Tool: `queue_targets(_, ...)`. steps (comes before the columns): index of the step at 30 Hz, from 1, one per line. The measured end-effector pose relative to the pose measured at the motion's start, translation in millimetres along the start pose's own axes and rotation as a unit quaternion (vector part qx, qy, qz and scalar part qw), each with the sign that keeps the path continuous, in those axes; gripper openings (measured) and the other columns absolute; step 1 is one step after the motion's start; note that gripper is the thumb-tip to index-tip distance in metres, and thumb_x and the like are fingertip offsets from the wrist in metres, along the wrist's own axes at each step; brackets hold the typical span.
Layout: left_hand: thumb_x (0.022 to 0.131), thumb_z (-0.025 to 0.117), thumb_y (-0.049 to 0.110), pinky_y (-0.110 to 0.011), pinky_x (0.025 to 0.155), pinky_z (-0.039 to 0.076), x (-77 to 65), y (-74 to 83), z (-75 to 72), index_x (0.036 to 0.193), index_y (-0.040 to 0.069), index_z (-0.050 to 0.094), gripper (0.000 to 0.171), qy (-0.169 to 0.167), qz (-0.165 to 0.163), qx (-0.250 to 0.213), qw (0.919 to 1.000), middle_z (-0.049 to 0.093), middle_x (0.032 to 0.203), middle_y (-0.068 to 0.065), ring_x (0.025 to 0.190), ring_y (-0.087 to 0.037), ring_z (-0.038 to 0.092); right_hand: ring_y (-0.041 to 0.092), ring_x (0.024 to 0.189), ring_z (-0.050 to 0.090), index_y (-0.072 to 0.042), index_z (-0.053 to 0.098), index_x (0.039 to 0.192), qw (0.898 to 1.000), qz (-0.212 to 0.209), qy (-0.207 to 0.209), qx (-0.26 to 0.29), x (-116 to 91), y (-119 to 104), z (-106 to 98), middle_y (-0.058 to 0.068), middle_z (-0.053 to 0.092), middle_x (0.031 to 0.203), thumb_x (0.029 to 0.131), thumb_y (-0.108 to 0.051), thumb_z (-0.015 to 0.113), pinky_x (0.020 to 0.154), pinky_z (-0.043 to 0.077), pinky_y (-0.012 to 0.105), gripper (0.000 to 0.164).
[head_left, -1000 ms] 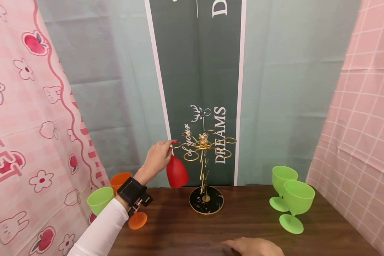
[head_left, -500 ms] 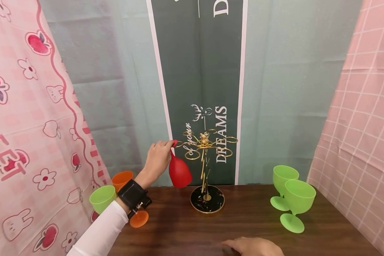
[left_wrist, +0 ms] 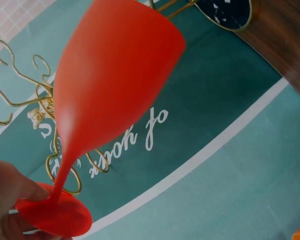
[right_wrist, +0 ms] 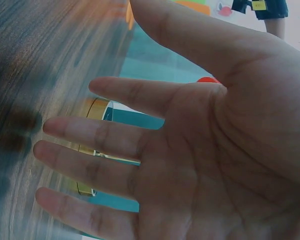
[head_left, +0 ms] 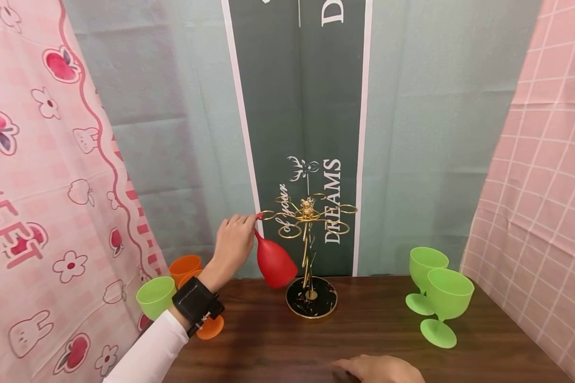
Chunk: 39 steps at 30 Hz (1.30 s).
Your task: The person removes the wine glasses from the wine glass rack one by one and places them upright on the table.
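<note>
My left hand (head_left: 234, 242) pinches the round foot of a red goblet (head_left: 275, 263) between thumb and fingers. The goblet hangs upside down with its bowl tilted right. Its stem is at the left ring of a gold glass stand (head_left: 308, 207); whether it sits inside the ring I cannot tell. In the left wrist view, thumb and fingers grip the foot (left_wrist: 55, 215) from the left, with gold loops close behind the stem. My right hand (head_left: 385, 369) is low at the front of the table; the right wrist view shows its palm (right_wrist: 190, 150) and straight, spread fingers, holding nothing.
Two green goblets (head_left: 449, 292) stand upright on the right. On the left are another green goblet (head_left: 155, 295) and orange goblets (head_left: 184, 266), partly behind my forearm. The stand's black round base (head_left: 297, 303) rests on the wooden table. Fabric hangs behind and on both sides.
The red goblet's bowl has swung right towards the stand's post, tilting more. My left hand has lowered slightly and turned. The right hand stays put.
</note>
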<state>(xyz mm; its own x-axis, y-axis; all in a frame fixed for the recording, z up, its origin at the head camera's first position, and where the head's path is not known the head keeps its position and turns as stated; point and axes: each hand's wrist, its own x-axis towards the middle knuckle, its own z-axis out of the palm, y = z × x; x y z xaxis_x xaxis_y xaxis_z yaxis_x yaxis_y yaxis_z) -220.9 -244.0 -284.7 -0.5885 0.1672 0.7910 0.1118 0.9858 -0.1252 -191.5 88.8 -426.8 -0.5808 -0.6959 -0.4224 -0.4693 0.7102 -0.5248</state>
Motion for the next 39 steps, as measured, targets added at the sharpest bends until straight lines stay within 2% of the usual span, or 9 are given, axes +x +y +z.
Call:
queue_targets(5,0.099,0.066,0.012,-0.037,0.058,0.049,-9.0,-2.4,-3.4,0.097,0.005,0.071,0.009,-0.014,-0.046,-0.029,0.9984,0.072,0.079,-0.011,0.073,-0.028,0.063,0.013,0.111,0.065,-0.031,0.064,0.135,1.0,0.003,-0.004,-0.006,0.7,-0.8,0.8,-0.007,0.071,0.123,0.096,-0.032,0.07,0.101,0.054,0.045,0.039)
queue_targets(10,0.099,0.066,0.016,-0.032,0.047,0.042,-21.9,-4.9,-6.7,0.083,0.007,0.063,0.018,-0.009,-0.084,-0.042,0.9956,0.056,0.061,-0.005,0.057,-0.024,0.051,0.015,0.116,0.065,-0.033,0.064,0.135,1.0,0.003,-0.005,-0.011,1.2,-1.2,1.3,-0.009,0.07,0.126,0.097,-0.034,0.068,0.103,0.052,0.049,0.038)
queue_targets(16,0.101,0.063,0.018,-0.026,0.046,0.035,-45.3,-8.0,-14.7,0.084,0.007,0.065,0.021,-0.024,-0.154,-0.108,0.9819,0.051,0.059,-0.003,0.051,-0.017,0.043,0.013,0.112,0.064,-0.029,0.063,0.136,1.0,-0.018,0.003,0.002,3.8,2.1,-1.5,-0.006,0.07,0.125,0.093,-0.036,0.073,0.102,0.053,0.049,0.044)
queue_targets(21,0.1,0.064,0.019,-0.025,0.05,0.036,-69.5,-8.3,-17.7,0.086,0.008,0.071,0.019,-0.025,-0.23,-0.182,0.9557,0.059,0.062,-0.004,0.054,-0.014,0.046,0.034,0.134,0.055,-0.011,0.048,0.151,0.994,-0.091,0.062,0.004,5.6,8.6,-6.7,0.012,0.057,0.147,0.097,-0.04,0.068,0.107,0.049,0.054,0.064)
queue_targets(24,0.099,0.065,0.018,-0.023,0.051,0.039,-84.2,-5.4,-15.7,0.085,0.008,0.073,0.019,-0.033,-0.278,-0.235,0.9309,0.062,0.062,-0.003,0.054,-0.011,0.049,0.051,0.137,0.047,-0.001,0.039,0.154,0.987,-0.111,0.116,0.019,8.0,10.8,-9.2,0.023,0.049,0.152,0.097,-0.041,0.068,0.106,0.043,0.067,0.075)
queue_targets(28,0.099,0.065,0.015,-0.021,0.048,0.045,-103.5,-0.6,-13.1,0.085,0.006,0.075,0.018,-0.044,-0.326,-0.298,0.8962,0.066,0.064,-0.004,0.049,-0.007,0.053,0.052,0.136,0.048,0.001,0.033,0.156,0.976,-0.115,0.183,0.001,10.0,11.6,-11.3,0.026,0.046,0.154,0.096,-0.049,0.067,0.103,0.046,0.066,0.086)
queue_targets(32,0.098,0.066,0.013,-0.021,0.047,0.047,-114.3,3.5,-9.9,0.087,0.006,0.076,0.016,-0.055,-0.351,-0.335,0.8726,0.068,0.067,-0.006,0.05,-0.007,0.055,0.044,0.129,0.057,-0.001,0.029,0.158,0.947,-0.152,0.281,-0.024,11.5,10.7,-8.1,0.023,0.045,0.155,0.097,-0.047,0.066,0.095,0.055,0.056,0.085)
queue_targets(37,0.098,0.066,0.013,-0.02,0.049,0.047,-122.9,9.5,-3.9,0.089,0.004,0.076,0.016,-0.071,-0.358,-0.389,0.8462,0.07,0.067,-0.008,0.052,-0.007,0.058,0.033,0.115,0.069,-0.014,0.019,0.163,0.876,-0.19,0.442,0.012,18.2,-4.2,-3.7,0.02,0.041,0.156,0.09,-0.027,0.08,0.082,0.062,0.04,0.096)
queue_targets(39,0.099,0.065,0.014,-0.025,0.05,0.054,-127.1,11.6,-2.5,0.094,0.001,0.075,0.017,-0.085,-0.358,-0.435,0.8214,0.071,0.071,-0.011,0.052,-0.01,0.062,0.035,0.115,0.069,-0.017,0.015,0.164,0.853,-0.207,0.478,0.036,21.2,-11.1,-4.0,0.02,0.039,0.157,0.086,-0.021,0.083,0.079,0.063,0.036,0.104)
